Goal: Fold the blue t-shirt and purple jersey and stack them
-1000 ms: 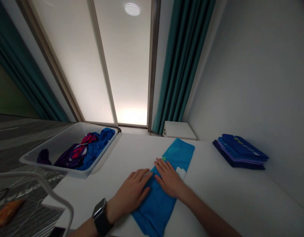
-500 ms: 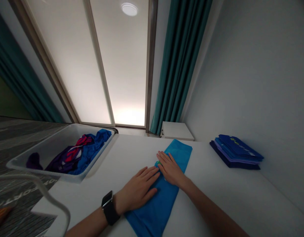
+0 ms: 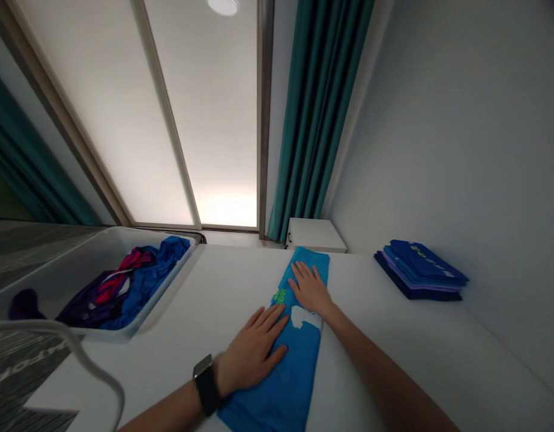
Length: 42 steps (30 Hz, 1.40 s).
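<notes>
A bright blue garment, folded into a long strip, lies on the white table. It bears a green print and a white print; its near end runs off toward the bottom of the picture. My left hand, with a dark watch on the wrist, rests flat on its left edge, fingers spread just below the green print. Farther up the strip, my right hand presses flat near the far end, above the white print. Neither hand grips the cloth.
On the left stands a translucent plastic bin with crumpled purple, red and blue clothes. A stack of folded blue and purple garments sits at right by the wall. A pale cable curves at lower left. Beyond the table is a white cabinet.
My right hand has slid up the strip toward its far end, uncovering the green and white prints. My left hand stays on the left edge. The view has shifted slightly.
</notes>
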Available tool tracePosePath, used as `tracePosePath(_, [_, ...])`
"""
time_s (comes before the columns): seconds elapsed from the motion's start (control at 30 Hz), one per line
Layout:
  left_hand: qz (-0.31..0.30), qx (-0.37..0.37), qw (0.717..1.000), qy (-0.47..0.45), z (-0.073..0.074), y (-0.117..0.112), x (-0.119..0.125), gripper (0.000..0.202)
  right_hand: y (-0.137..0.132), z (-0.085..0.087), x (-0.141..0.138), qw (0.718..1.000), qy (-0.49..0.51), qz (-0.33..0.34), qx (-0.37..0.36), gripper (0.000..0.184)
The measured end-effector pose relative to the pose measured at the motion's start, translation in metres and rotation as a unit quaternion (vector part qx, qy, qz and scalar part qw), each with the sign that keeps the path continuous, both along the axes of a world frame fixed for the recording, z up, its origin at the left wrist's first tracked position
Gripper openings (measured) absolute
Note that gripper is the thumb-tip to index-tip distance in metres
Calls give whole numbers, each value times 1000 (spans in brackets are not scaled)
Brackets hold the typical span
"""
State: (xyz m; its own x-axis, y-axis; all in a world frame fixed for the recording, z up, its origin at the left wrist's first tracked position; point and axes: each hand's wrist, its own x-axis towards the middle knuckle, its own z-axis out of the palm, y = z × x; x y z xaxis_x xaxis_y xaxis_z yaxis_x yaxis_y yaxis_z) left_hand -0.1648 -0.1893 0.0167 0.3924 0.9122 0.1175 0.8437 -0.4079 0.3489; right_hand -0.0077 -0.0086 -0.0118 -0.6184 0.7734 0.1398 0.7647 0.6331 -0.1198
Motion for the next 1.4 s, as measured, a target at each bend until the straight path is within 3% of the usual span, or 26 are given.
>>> tracePosePath(0.13, [57,16,998,2,-10,-14,18,58,10,5,-9,997,-8,72,-3,62])
tracePosePath(0.27, [68,20,997,-15,-11,-21,24,60,16,9,-14,993,-6,116,-2,60])
tracePosePath(0.37, [48,8,998,-35,0,-9,11,56,16,9,-16,995,-1,104,-14,59])
tracePosePath(0.47, [18,5,1000,-22,11,14,-10,53,12,6,-21,999,4,36,-21,61])
tracePosePath(0.6, [-2,4,1000,22,6,36,-29,55,9,3,-30,1000,2,16,-25,65])
tracePosePath(0.8, [36,27,999,24,-11,27,-27,57,15,7,-42,996,-4,85,-19,62])
tracePosePath(0.97, [33,14,999,-14,-3,19,-25,58,20,10,-44,995,-8,93,-30,60])
tracePosePath(1.17, [94,33,989,-107,1,25,-49,46,13,17,-45,997,18,73,-32,59])
tracePosePath(1.4, [8,30,998,-53,13,21,-47,47,4,10,-57,994,-24,98,-48,61])
